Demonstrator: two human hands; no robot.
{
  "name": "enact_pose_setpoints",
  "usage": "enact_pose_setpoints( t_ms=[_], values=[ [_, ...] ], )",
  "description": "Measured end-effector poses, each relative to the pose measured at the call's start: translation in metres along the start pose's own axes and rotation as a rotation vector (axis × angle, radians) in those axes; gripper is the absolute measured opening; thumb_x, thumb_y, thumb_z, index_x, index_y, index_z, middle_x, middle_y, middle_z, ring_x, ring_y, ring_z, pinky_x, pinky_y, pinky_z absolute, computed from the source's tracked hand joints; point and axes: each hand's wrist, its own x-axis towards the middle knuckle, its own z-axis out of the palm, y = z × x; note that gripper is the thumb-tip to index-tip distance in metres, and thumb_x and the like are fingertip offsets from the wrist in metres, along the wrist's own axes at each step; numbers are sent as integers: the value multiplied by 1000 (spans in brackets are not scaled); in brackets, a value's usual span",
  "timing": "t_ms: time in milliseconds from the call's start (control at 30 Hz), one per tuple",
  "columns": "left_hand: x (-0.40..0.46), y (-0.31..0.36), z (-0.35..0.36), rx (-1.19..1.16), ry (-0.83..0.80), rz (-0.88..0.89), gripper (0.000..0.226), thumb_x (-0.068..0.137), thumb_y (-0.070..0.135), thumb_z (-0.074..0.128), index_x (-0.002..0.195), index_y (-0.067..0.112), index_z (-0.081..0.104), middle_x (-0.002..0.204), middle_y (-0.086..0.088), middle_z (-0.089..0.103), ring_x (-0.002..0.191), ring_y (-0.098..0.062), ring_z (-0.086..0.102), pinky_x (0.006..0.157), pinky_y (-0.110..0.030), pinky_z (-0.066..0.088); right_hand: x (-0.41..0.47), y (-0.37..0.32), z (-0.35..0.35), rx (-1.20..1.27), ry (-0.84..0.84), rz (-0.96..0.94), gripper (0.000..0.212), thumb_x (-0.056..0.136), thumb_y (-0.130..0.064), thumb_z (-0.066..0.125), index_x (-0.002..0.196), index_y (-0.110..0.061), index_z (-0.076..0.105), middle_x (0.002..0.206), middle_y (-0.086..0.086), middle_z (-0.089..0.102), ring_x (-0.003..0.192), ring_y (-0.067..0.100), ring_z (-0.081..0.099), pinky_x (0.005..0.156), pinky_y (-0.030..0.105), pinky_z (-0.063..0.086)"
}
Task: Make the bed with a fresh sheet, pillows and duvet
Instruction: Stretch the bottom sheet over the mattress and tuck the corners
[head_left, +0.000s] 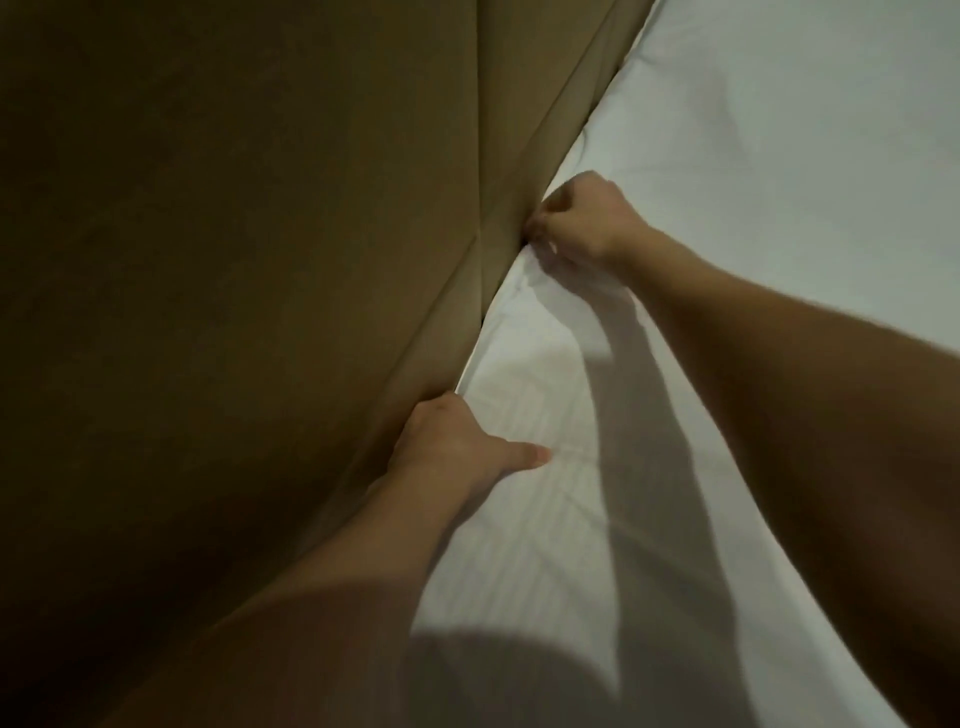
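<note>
A white sheet (753, 171) covers the mattress on the right half of the view. Its edge runs along the padded brown headboard (234, 260). My left hand (457, 447) is at the sheet's edge where it meets the headboard; its fingers are tucked down into the gap and hidden, and its thumb lies flat on the sheet. Farther along the same edge, my right hand (582, 218) is curled into a fist and pinches a fold of the sheet against the headboard. The sheet is wrinkled between the two hands.
The headboard fills the left half of the view, with vertical seams between its panels. A narrow dark gap (485, 317) shows between headboard and mattress. Shadows of my arms fall across the sheet.
</note>
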Motion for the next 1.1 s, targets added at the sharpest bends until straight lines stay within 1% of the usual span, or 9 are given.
enact_pose_setpoints(
  t_ms=[67,200,367,500,600,700,900,1000,1100],
  values=[
    [1,0,1,24,-5,3,101,59,65,77,136,9,43,137,-7,49,123,-25,50,93,-34,45,-1,9,6,-344,212,-41,37,92,-21,44,120,-3,61,132,13,55,127,29,45,105,40,35],
    [4,0,2,20,0,11,100,62,62,77,139,9,39,140,-7,46,126,-26,47,96,-36,44,3,3,33,-726,15,-56,52,96,-40,32,139,-15,47,154,3,31,148,20,6,115,57,-9],
    [12,-6,7,-16,-12,-18,99,54,63,81,133,13,48,134,-5,53,119,-26,53,96,-38,48,20,-6,34,-532,-104,-32,44,96,-27,34,129,-6,55,144,14,43,140,28,25,118,45,10],
    [15,-8,7,-23,-37,-46,99,51,64,82,131,14,51,132,-6,54,119,-28,53,96,-43,49,-5,-4,16,103,164,44,33,95,-16,38,117,-3,59,117,13,58,114,29,54,81,24,38],
    [14,-8,8,-16,-19,-55,97,52,63,82,130,14,53,131,-7,56,118,-29,54,95,-39,48,-64,-2,46,-250,275,-29,36,94,-19,38,121,-7,60,129,10,56,126,30,47,106,38,32],
    [14,-5,5,32,37,5,61,70,48,76,117,12,63,116,-12,65,105,-29,61,81,-32,49,-113,-2,88,-500,180,-252,47,89,-31,31,109,-10,68,124,7,62,133,30,43,113,60,16],
    [-19,-22,9,-156,28,207,77,75,56,66,137,15,45,127,-3,57,113,-23,55,87,-28,40,-91,-27,59,-767,-267,-233,43,101,-34,28,132,-19,54,142,2,46,143,22,20,119,51,-3],
    [-60,-51,17,-156,205,309,59,93,37,54,146,19,33,142,0,44,128,-19,43,99,-28,35,-125,-34,64,-1103,-232,-319,48,100,-40,31,143,-20,43,152,7,35,147,25,11,115,57,-11],
    [-115,-95,39,-73,353,286,53,97,25,50,145,12,34,146,-5,40,133,-22,40,111,-40,34,-217,-45,94,-976,-118,-412,45,99,-34,35,140,-18,46,146,8,41,143,30,22,113,63,-8]
  ],
)
